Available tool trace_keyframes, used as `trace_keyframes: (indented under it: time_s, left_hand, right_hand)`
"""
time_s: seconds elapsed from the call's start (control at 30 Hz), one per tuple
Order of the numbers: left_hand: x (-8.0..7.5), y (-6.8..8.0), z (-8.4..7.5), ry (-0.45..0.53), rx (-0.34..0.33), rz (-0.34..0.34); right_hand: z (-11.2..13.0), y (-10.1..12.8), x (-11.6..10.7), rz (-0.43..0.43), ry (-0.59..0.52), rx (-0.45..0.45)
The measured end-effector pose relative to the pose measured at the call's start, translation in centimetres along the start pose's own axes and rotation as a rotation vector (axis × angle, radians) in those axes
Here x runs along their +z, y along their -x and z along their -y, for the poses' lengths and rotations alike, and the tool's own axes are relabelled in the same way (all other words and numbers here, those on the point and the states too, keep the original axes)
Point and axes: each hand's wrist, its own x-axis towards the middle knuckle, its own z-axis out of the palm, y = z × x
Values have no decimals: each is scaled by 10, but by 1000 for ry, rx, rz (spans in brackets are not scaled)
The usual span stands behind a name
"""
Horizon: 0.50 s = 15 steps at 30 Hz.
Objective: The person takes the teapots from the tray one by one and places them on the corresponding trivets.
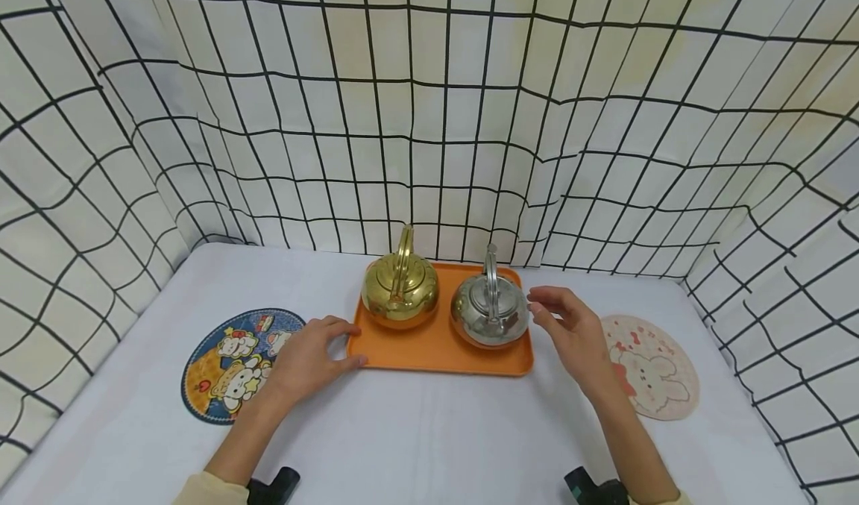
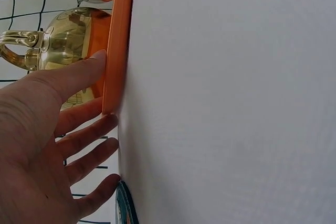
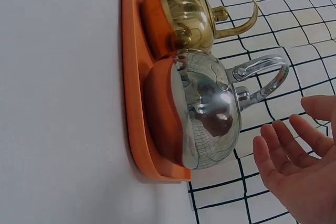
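Observation:
A gold teapot [image 1: 400, 289] and a silver teapot [image 1: 490, 311] stand upright side by side on an orange tray [image 1: 429, 359], gold on the left. At the tray's left end, my left hand [image 1: 310, 359] touches the rim with thumb and index finger. The left wrist view shows that thumb against the tray's front side [image 2: 116, 51], the other fingers spread. My right hand [image 1: 573, 333] is just right of the silver teapot, fingers loosely bent and holding nothing. A gap separates it from the silver teapot [image 3: 210, 114] in the right wrist view.
A round blue and orange mat with cartoon animals [image 1: 235, 371] lies at left, partly under my left forearm. On the right is a pale pink round mat [image 1: 658, 371]. White cloth [image 1: 429, 445] covers the table; a black grid net [image 1: 409, 83] encloses its back and sides.

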Motion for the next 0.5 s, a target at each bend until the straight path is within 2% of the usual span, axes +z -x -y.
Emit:
trace_keyframes:
  time_s: [0.5]
  left_hand:
    - [2,-2,3,-3,16,-19]
  right_hand:
    - [7,2,6,29,-35,24]
